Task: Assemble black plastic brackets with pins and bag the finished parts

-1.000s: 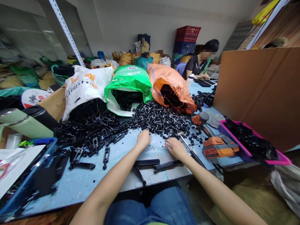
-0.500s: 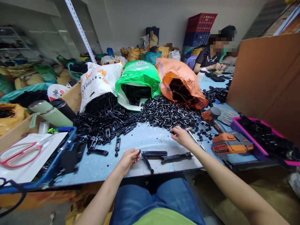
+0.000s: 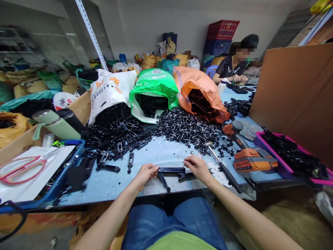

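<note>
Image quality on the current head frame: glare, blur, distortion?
Head view: even, soft light; mild glints on the hammer shaft; strong wide-angle stretch, the cardboard panel leaning at the right edge; screws too small to separate cleanly; co-worker's face pixelated.

Red-handled scissors (image 3: 23, 169) lie on white paper (image 3: 35, 185) over a blue plastic tray (image 3: 82, 147). Just behind it, a pale green flask (image 3: 61, 124) and a black cylindrical tumbler (image 3: 69, 117) tilt side by side. A white perforated metal post (image 3: 91, 33) slants upward at the left. Farther back, a red plastic crate (image 3: 223, 30) sits on a blue plastic crate (image 3: 216, 47), near a person in a dotted dark top (image 3: 225, 68). A tall brown cardboard panel (image 3: 291, 100) stands at the right.
</note>
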{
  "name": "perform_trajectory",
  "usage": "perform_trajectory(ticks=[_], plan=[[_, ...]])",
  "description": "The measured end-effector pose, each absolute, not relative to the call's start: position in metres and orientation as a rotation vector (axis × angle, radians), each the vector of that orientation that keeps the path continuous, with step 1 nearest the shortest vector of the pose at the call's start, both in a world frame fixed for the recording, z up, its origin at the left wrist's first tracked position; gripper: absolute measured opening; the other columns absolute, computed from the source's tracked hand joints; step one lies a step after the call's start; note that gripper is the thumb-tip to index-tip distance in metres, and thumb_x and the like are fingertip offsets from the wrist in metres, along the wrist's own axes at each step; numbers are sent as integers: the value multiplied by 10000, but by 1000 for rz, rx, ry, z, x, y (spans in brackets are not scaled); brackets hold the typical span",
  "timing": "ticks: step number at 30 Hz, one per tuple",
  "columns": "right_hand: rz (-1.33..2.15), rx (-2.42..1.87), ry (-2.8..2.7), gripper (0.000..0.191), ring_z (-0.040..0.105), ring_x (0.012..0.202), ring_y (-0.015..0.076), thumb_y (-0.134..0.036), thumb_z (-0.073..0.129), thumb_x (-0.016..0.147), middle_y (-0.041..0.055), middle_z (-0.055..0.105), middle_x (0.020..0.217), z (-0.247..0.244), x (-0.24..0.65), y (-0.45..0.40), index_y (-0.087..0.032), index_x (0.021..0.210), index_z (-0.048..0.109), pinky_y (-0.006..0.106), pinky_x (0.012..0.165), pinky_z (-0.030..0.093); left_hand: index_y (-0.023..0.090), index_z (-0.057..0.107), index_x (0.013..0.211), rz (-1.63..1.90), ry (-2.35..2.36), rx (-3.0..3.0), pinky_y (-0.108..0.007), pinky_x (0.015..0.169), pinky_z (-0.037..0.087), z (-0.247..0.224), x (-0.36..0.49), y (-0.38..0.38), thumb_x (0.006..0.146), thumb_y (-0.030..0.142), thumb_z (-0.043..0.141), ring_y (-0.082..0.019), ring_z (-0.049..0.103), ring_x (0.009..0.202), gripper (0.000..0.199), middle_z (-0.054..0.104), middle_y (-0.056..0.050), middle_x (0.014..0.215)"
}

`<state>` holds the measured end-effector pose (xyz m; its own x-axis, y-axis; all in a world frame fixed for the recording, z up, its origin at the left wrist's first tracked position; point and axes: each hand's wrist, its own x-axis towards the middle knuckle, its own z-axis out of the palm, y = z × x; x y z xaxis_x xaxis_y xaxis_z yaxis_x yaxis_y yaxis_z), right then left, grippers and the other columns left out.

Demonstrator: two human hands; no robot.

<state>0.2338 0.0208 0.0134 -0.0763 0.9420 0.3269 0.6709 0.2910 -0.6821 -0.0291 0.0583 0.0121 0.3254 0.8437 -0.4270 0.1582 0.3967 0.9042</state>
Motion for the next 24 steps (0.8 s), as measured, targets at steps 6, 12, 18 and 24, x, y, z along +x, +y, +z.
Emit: perform_trajectory(ticks=[6,12,18,24], plan=[[361,-1387,-2062,248,587,827,164,-325,371,922,75,610,879,11,231,11,-199,927,584,292,758,481,152,544,677,680,1300,1175,-190,432,258,18,-27,59,599,490,688,-65,418,425,376,495,48,504],[233,-1363,-2132,274,585,941,168,-282,374,924,88,611,1039,-2,234,-3,-211,1090,580,307,828,481,164,548,828,694,1343,1175,-157,367,225,19,-22,60,612,482,685,-58,406,407,408,453,70,520],[369,-1295,-2166,452,547,1055,189,-401,516,853,97,558,1170,-18,249,-10,-229,1268,470,320,886,462,174,547,897,625,1328,1198,-154,350,250,16,-25,54,638,549,635,-66,454,438,464,528,32,655],[438,-1266,-2168,491,590,936,186,-380,518,858,92,633,1020,-26,254,-10,-203,1307,423,330,838,471,162,516,1020,671,1448,1506,-273,575,444,19,-26,49,748,464,548,-174,579,722,407,592,-57,850]])
